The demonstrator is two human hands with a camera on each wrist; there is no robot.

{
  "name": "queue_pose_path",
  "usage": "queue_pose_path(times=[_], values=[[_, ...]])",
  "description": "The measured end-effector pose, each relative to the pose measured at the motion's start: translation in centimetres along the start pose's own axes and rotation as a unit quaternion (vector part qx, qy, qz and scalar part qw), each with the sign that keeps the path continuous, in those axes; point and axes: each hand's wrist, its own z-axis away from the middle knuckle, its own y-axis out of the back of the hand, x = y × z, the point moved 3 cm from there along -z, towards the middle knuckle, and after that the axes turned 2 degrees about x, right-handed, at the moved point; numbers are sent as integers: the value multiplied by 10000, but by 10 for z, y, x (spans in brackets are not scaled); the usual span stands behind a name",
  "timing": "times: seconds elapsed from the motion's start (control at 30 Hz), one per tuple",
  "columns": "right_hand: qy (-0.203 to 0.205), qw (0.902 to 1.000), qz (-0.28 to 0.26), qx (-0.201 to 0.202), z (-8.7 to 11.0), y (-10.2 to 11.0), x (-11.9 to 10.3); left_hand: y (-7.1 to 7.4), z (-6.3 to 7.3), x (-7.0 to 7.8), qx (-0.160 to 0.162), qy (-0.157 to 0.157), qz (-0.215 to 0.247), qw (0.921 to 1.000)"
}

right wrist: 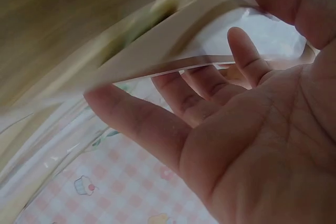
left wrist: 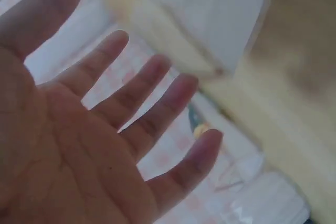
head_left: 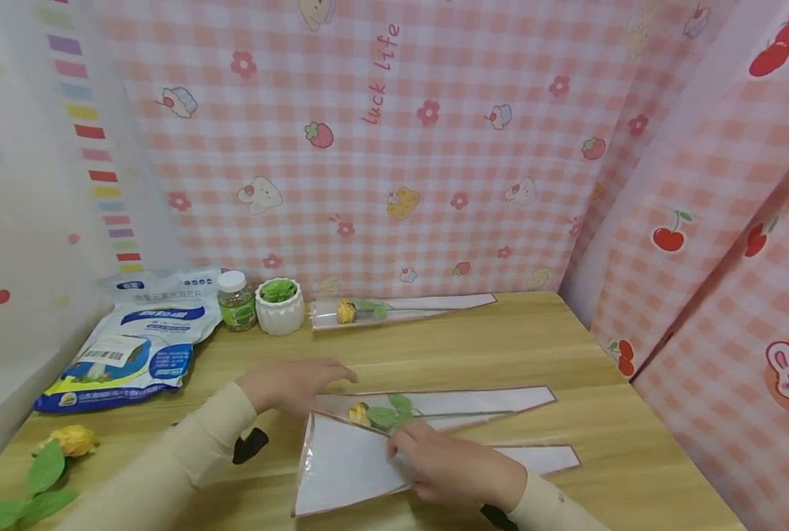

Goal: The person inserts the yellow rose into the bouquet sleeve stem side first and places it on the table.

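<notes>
Flower sleeve [head_left: 348, 464], white and brown-edged, sits at lower centre of the head frame, gripped by the right hand [head_left: 450, 461]; the left hand [head_left: 291, 383], fingers spread, is near its upper left corner.

A wood-grained table [head_left: 474, 354] is occupied by a printed bag [head_left: 138, 339], a capped jar [head_left: 237, 302], a potted plant [head_left: 279, 306], two sleeved yellow flowers [head_left: 346, 311] [head_left: 358, 413] and a loose yellow flower [head_left: 72, 441].
</notes>
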Motion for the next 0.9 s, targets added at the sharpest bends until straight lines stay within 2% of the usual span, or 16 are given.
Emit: queue_pose_path(times=[0.07, 0.17, 0.23, 0.3, 0.4, 0.47, 0.57, 0.7, 0.9], values=[[67, 9999, -79, -39, 2, -1, -1, -10, 1, 8, 14, -293, 130, 9995], [150, 9998, -96, -82, 3, -4, -3, -22, -1, 14, 105, -497, 137, 9986], [165, 9998, -74, -83, 3, -4, -3, -30, -4, 14, 158, -470, -37, 9988], [198, 9998, 18, -38, 2, -4, -4, -35, -6, 12, 266, -313, -275, 9988], [263, 9994, 202, 20, 0, -3, -5, -41, -6, 5, 597, -189, -677, 9957], [240, 9993, 291, 42, 1, -2, -3, -43, -10, -1, 894, -221, -872, 9919], [64, 9997, 245, -22, 0, -2, 0, -40, -14, -14, 1420, -255, -1256, 9815], [-230, 9996, 99, -136, 0, -1, 4, -27, -16, -34, 1990, -228, -1587, 9668], [-287, 9994, 177, -109, 2, -3, 8, -12, -21, -56, 2204, -69, -1842, 9578]])
